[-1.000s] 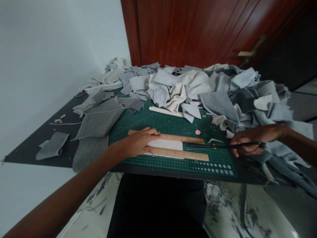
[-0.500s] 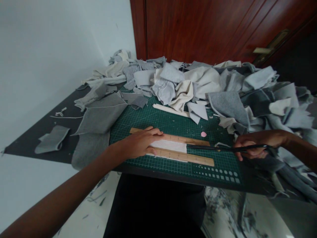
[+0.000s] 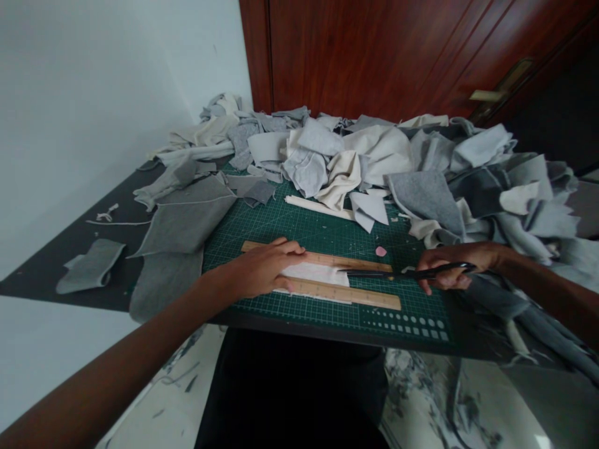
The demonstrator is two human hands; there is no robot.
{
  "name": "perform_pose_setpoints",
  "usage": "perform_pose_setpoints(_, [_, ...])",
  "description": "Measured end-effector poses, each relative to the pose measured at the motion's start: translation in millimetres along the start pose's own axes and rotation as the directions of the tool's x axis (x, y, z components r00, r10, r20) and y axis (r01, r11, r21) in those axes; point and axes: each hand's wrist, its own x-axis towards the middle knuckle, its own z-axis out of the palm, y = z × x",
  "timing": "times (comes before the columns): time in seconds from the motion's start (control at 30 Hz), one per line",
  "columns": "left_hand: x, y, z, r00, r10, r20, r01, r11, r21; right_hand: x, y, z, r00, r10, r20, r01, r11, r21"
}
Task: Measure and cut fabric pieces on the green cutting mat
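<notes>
My left hand [image 3: 264,268] presses down across two wooden rulers, its fingers at the upper ruler [image 3: 337,260] and its thumb on the lower ruler [image 3: 344,293]. A strip of white fabric [image 3: 311,272] lies between and partly beneath them. Black-handled scissors [image 3: 369,274] are gripped in my right hand [image 3: 444,267]. Their blades point left and reach over the right end of the white fabric, near the upper ruler; the blades look slightly apart. All of this rests on a green cutting mat [image 3: 309,231].
Heaps of grey and cream fabric scraps [image 3: 379,153] line the back and right of the dark table [image 3: 56,249]. Grey pieces [image 3: 189,215] lie on the left. A small pink piece [image 3: 380,251] sits above the rulers. Behind stands a wooden door [image 3: 355,56].
My right hand has moved left with the scissors, so the blades now overlap the white fabric's end. My left hand keeps its place on the rulers; the view has shifted slightly.
</notes>
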Motion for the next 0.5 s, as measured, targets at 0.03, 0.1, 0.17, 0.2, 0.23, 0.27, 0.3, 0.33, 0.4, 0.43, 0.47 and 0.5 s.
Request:
perform_pose_setpoints(0.03, [-0.1,0.2,-0.1,1.0,0.003,-0.001,-0.003,1.0,0.002,0.6,1.0,0.1,1.0,-0.023,-0.005,0.023,1.0,-0.002])
perform_pose_setpoints(0.1, [-0.4,0.4,0.0,1.0,0.006,-0.006,-0.006,1.0,0.007,1.4,2.3,0.1,0.998,-0.064,-0.013,0.064,0.998,-0.024])
perform_pose_setpoints(0.17, [-0.6,0.3,0.2,1.0,0.008,-0.01,-0.008,1.0,0.008,1.8,2.3,-0.4,0.997,-0.071,-0.018,0.069,0.995,-0.069])
perform_pose_setpoints(0.2, [-0.6,0.3,0.2,1.0,0.007,-0.01,-0.007,1.0,0.005,1.7,1.9,-0.8,0.998,-0.059,-0.028,0.056,0.994,-0.096])
perform_pose_setpoints(0.23, [-0.6,0.4,0.2,1.0,0.004,-0.009,-0.004,1.0,0.002,1.6,1.3,-1.0,0.998,-0.044,-0.043,0.039,0.992,-0.12])
perform_pose_setpoints(0.27, [-0.6,0.5,0.1,1.0,0.003,-0.008,-0.003,1.0,-0.003,1.5,0.6,-1.2,0.998,-0.028,-0.06,0.02,0.99,-0.139])
perform_pose_setpoints(0.3, [-0.6,0.6,0.0,1.0,0.002,-0.008,-0.002,1.0,-0.008,1.3,-0.1,-1.3,0.997,-0.021,-0.081,0.008,0.988,-0.152])
perform_pose_setpoints(0.33, [-0.6,0.8,-0.2,1.0,0.001,-0.008,-0.001,1.0,-0.012,1.1,-0.9,-1.3,0.995,-0.015,-0.095,0.0,0.987,-0.163])
perform_pose_setpoints(0.4, [-0.7,1.0,-0.3,1.0,0.0,-0.006,0.0,1.0,-0.013,0.6,-2.3,-1.2,0.996,-0.02,-0.092,0.003,0.984,-0.178])
perform_pose_setpoints(0.43, [-0.7,1.1,-0.4,1.0,-0.001,-0.005,0.001,1.0,-0.011,0.3,-3.0,-1.1,0.996,-0.022,-0.085,0.006,0.983,-0.183])
perform_pose_setpoints(0.47, [-0.7,1.0,-0.4,1.0,-0.002,-0.003,0.002,1.0,-0.008,0.1,-3.5,-1.1,0.997,-0.024,-0.078,0.009,0.983,-0.184])
perform_pose_setpoints(0.5, [-0.6,1.0,-0.4,1.0,-0.004,-0.002,0.004,1.0,-0.005,-0.2,-4.0,-1.4,0.997,-0.024,-0.072,0.011,0.983,-0.183])
